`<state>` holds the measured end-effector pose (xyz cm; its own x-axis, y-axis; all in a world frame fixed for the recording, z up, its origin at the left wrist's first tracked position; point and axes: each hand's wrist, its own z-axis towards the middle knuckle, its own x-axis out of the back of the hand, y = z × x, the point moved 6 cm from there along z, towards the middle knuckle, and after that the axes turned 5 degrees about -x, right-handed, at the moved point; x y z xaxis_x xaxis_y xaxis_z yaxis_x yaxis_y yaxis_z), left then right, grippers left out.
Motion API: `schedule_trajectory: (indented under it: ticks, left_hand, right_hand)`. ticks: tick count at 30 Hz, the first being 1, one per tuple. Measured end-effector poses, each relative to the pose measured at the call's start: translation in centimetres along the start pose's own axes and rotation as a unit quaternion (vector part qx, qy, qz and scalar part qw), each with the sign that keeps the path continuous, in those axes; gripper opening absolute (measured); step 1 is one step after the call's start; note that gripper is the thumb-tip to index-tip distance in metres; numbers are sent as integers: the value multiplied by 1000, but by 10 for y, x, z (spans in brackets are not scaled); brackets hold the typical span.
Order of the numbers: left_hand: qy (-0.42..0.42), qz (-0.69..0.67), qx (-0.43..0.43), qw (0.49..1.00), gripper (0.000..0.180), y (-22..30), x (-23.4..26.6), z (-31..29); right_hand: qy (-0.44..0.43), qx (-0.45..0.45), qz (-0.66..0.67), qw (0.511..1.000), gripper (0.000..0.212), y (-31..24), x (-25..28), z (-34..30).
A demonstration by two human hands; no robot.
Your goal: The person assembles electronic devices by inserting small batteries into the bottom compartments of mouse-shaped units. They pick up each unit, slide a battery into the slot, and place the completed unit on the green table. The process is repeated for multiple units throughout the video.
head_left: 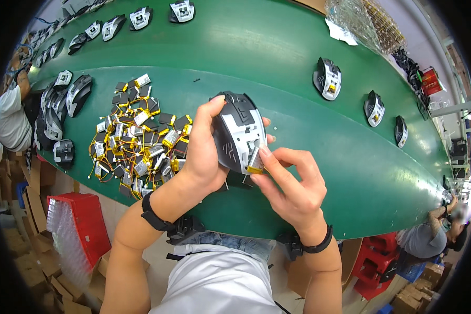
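A black-and-white computer mouse [242,127] is held above the green table, in front of my body. My left hand [203,152] is closed around it, thumb along its left side and fingertips showing at its right edge. Between the thumb and index finger of my right hand [297,187] is a small silver battery with a yellow end [255,162]. That battery lies against the white lower part of the mouse; how far it sits inside is hidden by my fingers. A pile of similar batteries with thin coloured wires [141,137] spreads over the table beside my left hand.
Several more mice [52,112] are grouped at the table's left end; others stand along the far side [140,19] and to the right [328,79]. A red crate [83,222] is at lower left, red stools [376,261] lower right. People sit at both sides.
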<state>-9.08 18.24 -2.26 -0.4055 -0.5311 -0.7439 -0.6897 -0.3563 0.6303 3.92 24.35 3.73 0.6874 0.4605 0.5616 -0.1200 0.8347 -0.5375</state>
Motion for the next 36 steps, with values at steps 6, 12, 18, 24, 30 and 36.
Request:
schedule_trajectory:
  ticks: [6, 12, 18, 24, 30, 36]
  left_hand:
    - [-50, -55, 35, 997, 58, -2, -3, 4]
    - [-73, 2, 22, 997, 58, 1, -11, -1]
    - [-91, 68, 23, 993, 53, -10, -12, -2]
    - [-57, 56, 12, 997, 53, -4, -10, -4]
    - [-40, 55, 2, 998, 53, -1, -13, -2]
    - [-12, -7, 8, 1000, 55, -10, -13, -6]
  right_hand:
    - [-2, 88, 26, 996, 44, -6, 1, 0]
    - [-5, -68, 85, 994, 27, 4, 6, 2]
    - [26, -112, 89, 989, 23, 13, 12, 4]
    - [-14, -43, 47, 998, 25, 8, 11, 6]
    - [-10, 19, -1, 1000, 26, 2, 14, 1]
    - [73, 24, -30, 997, 25, -11, 13, -2]
